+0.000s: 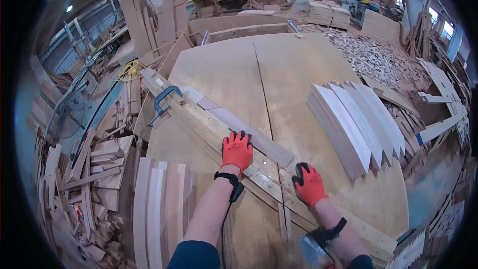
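My left hand (237, 151), in a red glove with black fingertips, lies with its fingers spread on a long pale wooden beam (199, 122). Its fingertips reach the edge of a flat, narrow plank (254, 136) resting along the beam's far side. My right hand (309, 185), gloved alike, rests over the beam farther right, fingers stretched out, just past the plank's near end. I see nothing held in either hand; what lies under the palms is hidden. A blue C-clamp (162, 100) grips the beam near its far left end. All of this lies on a large plywood tabletop (214, 69).
Pale boards with pointed ends (358, 124) lie side by side on the tabletop's right. More upright-looking strips (164, 209) stand at the near left. Scrap wood (104, 169) crowds the left floor, and offcuts (373, 62) heap behind at right. A seam splits the tabletop.
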Available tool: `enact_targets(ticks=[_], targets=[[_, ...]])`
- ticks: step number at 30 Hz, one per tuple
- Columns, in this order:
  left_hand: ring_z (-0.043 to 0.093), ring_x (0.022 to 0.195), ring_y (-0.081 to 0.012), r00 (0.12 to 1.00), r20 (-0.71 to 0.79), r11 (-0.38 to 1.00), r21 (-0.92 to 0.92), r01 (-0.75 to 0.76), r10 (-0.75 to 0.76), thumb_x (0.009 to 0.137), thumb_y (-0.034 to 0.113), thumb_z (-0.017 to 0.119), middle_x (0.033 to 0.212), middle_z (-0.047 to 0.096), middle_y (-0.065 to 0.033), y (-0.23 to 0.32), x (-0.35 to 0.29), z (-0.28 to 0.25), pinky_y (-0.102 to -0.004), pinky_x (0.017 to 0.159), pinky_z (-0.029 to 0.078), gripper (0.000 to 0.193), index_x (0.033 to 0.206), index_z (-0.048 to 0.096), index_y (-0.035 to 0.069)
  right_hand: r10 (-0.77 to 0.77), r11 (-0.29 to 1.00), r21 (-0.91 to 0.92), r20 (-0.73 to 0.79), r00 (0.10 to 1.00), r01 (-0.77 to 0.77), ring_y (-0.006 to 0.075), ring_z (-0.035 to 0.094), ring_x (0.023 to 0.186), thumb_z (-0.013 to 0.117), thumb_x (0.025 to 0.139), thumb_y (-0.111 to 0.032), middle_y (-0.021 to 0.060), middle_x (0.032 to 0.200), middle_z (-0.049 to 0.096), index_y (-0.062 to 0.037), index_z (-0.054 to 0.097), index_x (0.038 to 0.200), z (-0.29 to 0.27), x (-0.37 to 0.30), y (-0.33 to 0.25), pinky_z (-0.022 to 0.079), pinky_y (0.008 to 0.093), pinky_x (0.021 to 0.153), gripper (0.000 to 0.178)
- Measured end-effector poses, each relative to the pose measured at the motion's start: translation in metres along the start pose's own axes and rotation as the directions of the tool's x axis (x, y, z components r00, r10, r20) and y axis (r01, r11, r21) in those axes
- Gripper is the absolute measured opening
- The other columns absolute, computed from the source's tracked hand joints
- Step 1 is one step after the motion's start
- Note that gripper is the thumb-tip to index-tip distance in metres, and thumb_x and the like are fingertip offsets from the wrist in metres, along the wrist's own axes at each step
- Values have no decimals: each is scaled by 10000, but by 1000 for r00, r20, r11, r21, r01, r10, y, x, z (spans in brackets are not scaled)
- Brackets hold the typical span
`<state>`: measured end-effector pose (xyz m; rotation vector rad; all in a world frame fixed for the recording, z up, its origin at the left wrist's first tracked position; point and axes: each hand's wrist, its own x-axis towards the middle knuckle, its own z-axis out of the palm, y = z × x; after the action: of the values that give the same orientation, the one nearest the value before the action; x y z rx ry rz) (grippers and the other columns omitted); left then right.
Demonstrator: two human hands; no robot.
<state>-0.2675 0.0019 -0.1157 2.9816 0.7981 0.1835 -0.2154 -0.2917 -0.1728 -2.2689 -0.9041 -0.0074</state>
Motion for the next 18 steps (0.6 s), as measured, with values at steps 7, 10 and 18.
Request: enact_targets(ticks=[7,10,18], targets=[[374,1444,-334,1000,3,1000,14,-3,3,949,347,530,1518,501,-118,-10,38,3,-514,1208,231,505,1395,592,119,146,988,-52,5,989,-146,345,560,1142,697,868,-307,128,1222,609,-111,655,1212,-19,-15,-3,446,465,969,398],[370,1448,-332,1000,0,1000,-11,1,-2,950,351,531,1522,496,-116,-16,58,2,-517,1212,226,509,1402,587,125,176,980,-99,7,984,-174,344,562,1133,691,875,-313,123,1199,614,-118,662,1197,-11,9,-6,450,472,950,378],[360,1459,-364,1000,-11,999,-47,8,-9,972,363,514,1527,492,-128,-27,149,0,-533,1220,211,484,1396,585,139,209,964,-151,-85,974,-220,372,563,1134,700,867,-335,161,1200,612,-111,680,1147,-1,100,-2,464,497,945,359]])
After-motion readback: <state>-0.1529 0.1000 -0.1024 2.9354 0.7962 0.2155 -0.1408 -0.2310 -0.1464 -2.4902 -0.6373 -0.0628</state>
